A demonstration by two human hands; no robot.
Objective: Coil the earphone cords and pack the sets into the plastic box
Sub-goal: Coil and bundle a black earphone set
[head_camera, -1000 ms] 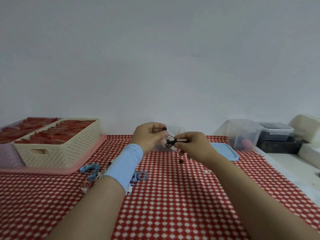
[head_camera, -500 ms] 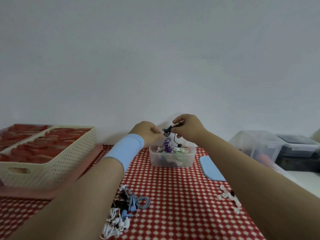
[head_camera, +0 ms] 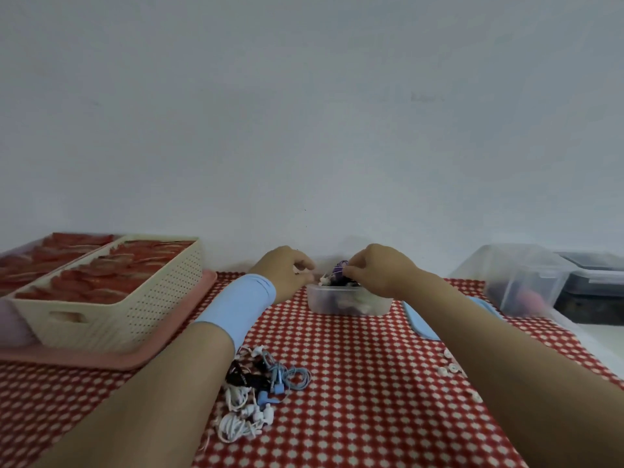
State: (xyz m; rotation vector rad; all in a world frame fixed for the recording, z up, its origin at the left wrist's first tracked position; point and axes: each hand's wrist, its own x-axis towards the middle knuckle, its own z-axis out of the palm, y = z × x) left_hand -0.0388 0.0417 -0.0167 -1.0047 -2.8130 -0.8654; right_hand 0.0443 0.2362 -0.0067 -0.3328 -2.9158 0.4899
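Note:
A small clear plastic box [head_camera: 347, 300] stands on the red checked cloth at the far middle, heaped with coiled earphone sets, a purple one [head_camera: 340, 266] on top. My right hand [head_camera: 378, 271] is over the box, its fingertips pinching a black coiled set [head_camera: 339, 282] down onto the heap. My left hand [head_camera: 283, 268], with a blue wristband, hovers by the box's left rim; its fingers are loosely curled and nothing shows in them. A tangle of loose white, blue and black earphones [head_camera: 260, 390] lies near me, beside my left forearm.
The box's blue lid [head_camera: 422, 320] lies right of it. Small white ear tips [head_camera: 449, 366] are scattered by my right forearm. A cream perforated basket [head_camera: 135, 309] on a pink tray [head_camera: 175, 329] stands at the left. Clear and dark containers [head_camera: 526, 282] stand at the right.
Both hands went forward and down from mid-air to the plastic box. The black coiled set in my right hand has come down onto the heap in the box.

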